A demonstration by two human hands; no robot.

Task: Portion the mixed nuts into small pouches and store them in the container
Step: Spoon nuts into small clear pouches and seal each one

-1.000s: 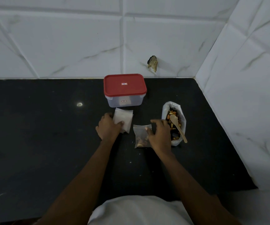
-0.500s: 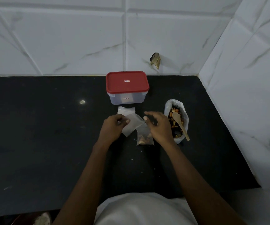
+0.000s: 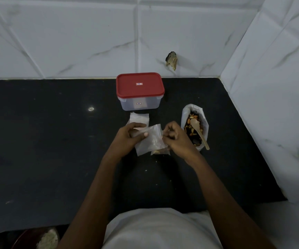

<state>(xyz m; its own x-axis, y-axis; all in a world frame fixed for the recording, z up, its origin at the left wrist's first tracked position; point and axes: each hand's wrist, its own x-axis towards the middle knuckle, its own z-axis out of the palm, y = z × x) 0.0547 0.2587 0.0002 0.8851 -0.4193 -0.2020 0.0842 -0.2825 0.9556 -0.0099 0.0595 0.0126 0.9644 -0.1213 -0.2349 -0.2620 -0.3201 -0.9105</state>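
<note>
An empty clear pouch (image 3: 149, 140) is held above the black counter, pinched at its top between my left hand (image 3: 128, 136) and my right hand (image 3: 176, 139). Under it lies a pouch with nuts (image 3: 160, 151), mostly hidden. A stack of empty pouches (image 3: 138, 119) lies just beyond my left hand. The closed container with a red lid (image 3: 140, 90) stands at the back. To the right, an open white bag of mixed nuts (image 3: 195, 128) holds a wooden spoon (image 3: 199, 133).
White marble-look tiled walls close the back and right side. A chipped hole (image 3: 171, 60) marks the back wall. The black counter (image 3: 46, 150) stretches left. A reddish bowl (image 3: 37, 239) shows below the counter's front edge.
My left hand lifted one empty pouch off the stack and brought it toward the middle. My right hand left the filled pouch and took hold of the empty pouch's top.
</note>
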